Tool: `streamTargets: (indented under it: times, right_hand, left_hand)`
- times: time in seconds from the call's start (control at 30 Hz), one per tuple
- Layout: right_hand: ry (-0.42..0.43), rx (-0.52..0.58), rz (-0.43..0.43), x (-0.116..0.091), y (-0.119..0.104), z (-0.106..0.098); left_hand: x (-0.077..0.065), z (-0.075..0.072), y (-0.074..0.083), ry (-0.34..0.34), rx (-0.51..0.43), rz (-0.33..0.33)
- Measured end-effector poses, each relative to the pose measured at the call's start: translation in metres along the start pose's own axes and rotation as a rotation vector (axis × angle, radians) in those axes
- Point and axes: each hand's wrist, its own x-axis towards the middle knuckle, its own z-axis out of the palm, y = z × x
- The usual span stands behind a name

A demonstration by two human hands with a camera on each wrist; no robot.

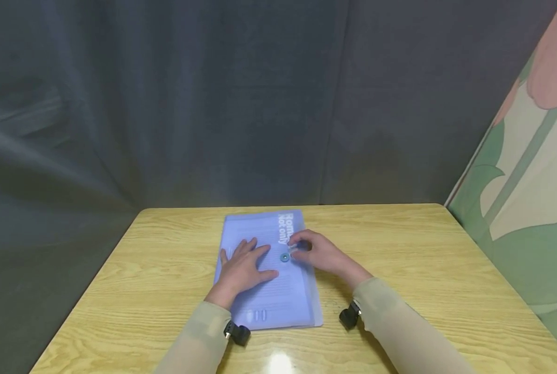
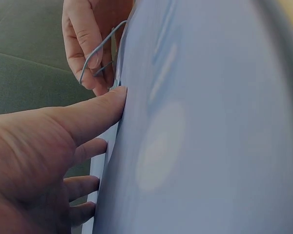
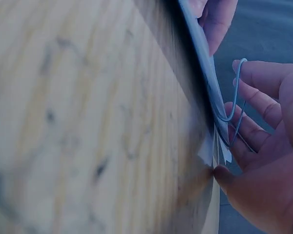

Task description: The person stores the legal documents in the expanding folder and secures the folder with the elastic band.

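Note:
A blue translucent document folder [image 1: 271,285] lies on the table, with white lettering and a round teal button [image 1: 285,257] on its flap. My left hand [image 1: 244,268] rests on the folder with spread fingers, left of the button; its thumb [image 2: 100,114] presses on the folder in the left wrist view. Just right of the button, my right hand [image 1: 322,253] has curled fingers, with thumb and index apart. A thin blue string [image 3: 238,87] runs from the folder to the right index fingertip and loops back. Papers with printed lines show through the folder.
The wood-grain table [image 1: 166,270] extends on both sides of the folder. A dark curtain [image 1: 259,104] hangs behind it. On the right stands a wall [image 1: 516,208] with a painted flower pattern. Each wrist carries a small black camera [image 1: 350,316].

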Motion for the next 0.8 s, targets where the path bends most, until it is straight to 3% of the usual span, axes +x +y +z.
streamTargets:
  times: [0.23, 0.53, 0.8]
  right_hand:
    - [-0.009, -0.115, -0.058, 0.007, 0.0, 0.005]
    - [-0.01, -0.287, 0.027, 0.012, -0.003, 0.01]
    - [-0.032, -0.354, 0.006, 0.015, -0.006, 0.013]
  left_hand:
    - [0.0, 0.0, 0.001, 0.001, 0.008, 0.001]
    - [0.0, 0.0, 0.002, -0.015, 0.012, -0.008]
    - [0.001, -0.002, 0.004, -0.018, 0.003, -0.008]
